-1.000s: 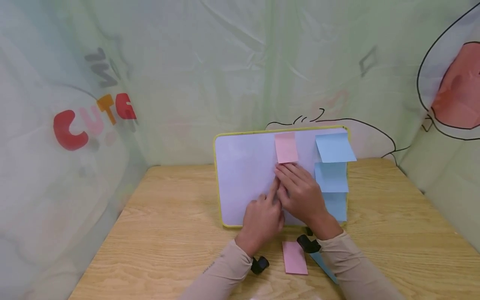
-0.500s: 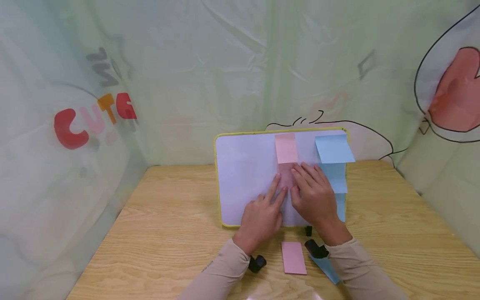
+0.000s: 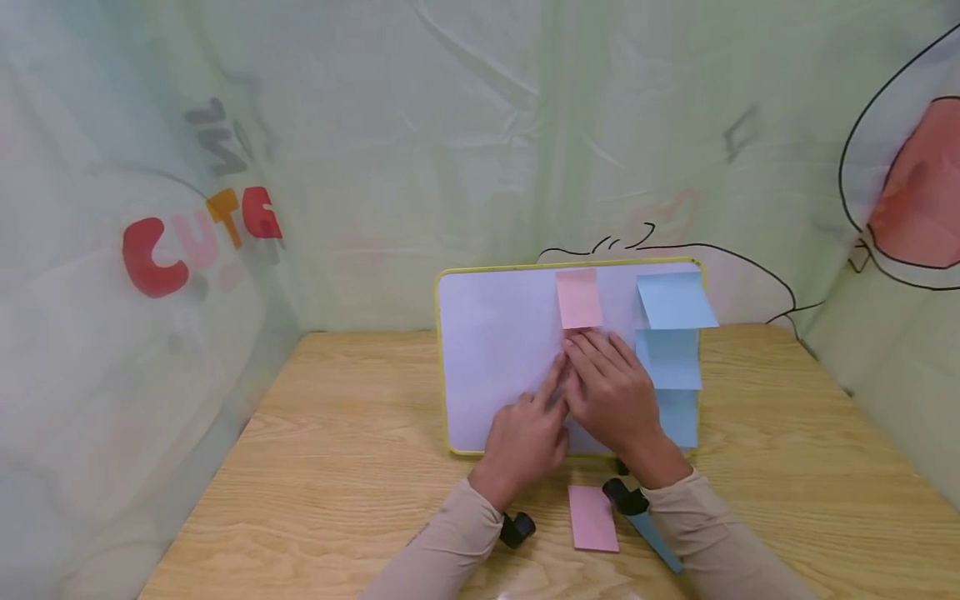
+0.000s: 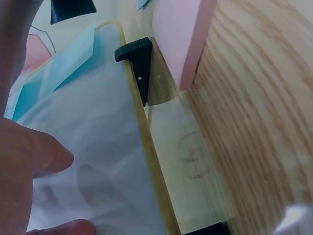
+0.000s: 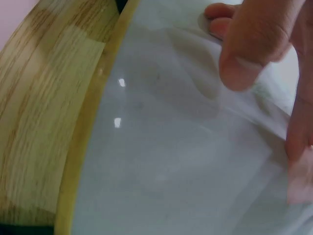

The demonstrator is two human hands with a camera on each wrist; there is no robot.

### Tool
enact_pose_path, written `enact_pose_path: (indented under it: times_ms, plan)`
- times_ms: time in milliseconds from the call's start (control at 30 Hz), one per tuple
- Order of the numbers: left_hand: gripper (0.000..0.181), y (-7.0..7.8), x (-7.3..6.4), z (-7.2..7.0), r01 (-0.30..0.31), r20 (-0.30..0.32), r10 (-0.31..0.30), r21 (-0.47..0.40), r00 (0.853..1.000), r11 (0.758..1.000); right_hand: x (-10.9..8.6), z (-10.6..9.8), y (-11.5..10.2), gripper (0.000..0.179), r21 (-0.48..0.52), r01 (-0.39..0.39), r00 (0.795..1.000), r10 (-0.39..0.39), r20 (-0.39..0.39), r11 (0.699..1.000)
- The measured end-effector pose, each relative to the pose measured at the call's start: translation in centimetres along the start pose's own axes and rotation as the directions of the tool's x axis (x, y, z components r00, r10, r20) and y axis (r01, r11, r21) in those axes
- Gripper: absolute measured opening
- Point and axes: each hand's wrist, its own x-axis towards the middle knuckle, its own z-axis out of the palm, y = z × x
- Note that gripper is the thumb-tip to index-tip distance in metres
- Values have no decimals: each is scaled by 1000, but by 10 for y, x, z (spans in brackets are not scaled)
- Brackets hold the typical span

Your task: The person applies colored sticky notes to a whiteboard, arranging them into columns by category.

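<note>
A yellow-framed whiteboard [image 3: 495,350] stands on the table. My right hand [image 3: 611,387] lies with straight fingers over a pink sticky note [image 5: 301,181], pressing it to the board; in the head view the hand hides most of that note. Directly above is another pink sticky note [image 3: 579,298]. My left hand [image 3: 522,437] points its index finger at the covered note's left side, its fingertip close to the right fingers. Down the board's right side run a top blue sticky note [image 3: 677,302], a middle one [image 3: 673,360] and a bottom one [image 3: 678,418].
A pink sticky-note pad [image 3: 593,518] lies on the wooden table [image 3: 330,467] in front of the board. Beside it is a blue pad [image 3: 654,540], partly hidden by the right forearm. A black foot [image 4: 134,54] props the board's lower edge.
My right hand moved right, uncovering the lower pink note, then came back left over it. My left hand stayed near the note, with two fingers spread on it half a second ago.
</note>
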Motion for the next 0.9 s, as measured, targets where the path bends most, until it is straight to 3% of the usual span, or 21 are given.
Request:
enact_pose_path:
  times_ms: [233, 400, 600, 733, 900]
  plan:
    - [69, 1, -1, -1, -2, -9, 2, 7, 1000, 1000, 0, -15, 4, 34, -90, -79, 991, 88, 102, 993]
    - [68, 3, -3, -3, -1, -7, 2, 23, 1000, 1000, -1, -20, 4, 36, -116, -123, 989, 132, 71, 986]
    - [72, 4, -4, -2, -4, 34, 3, 21, 999, 1000, 4, -11, -2, 35, -43, -42, 999, 41, -18, 998]
    - [69, 5, -5, -1, 7, 79, -9, 24, 997, 1000, 9, -3, -5, 36, 27, 36, 999, -37, 7, 999]
    - [69, 7, -7, 2, 3, 68, -7, 50, 998, 999, 8, 0, -4, 38, 21, 29, 999, -30, 40, 999]
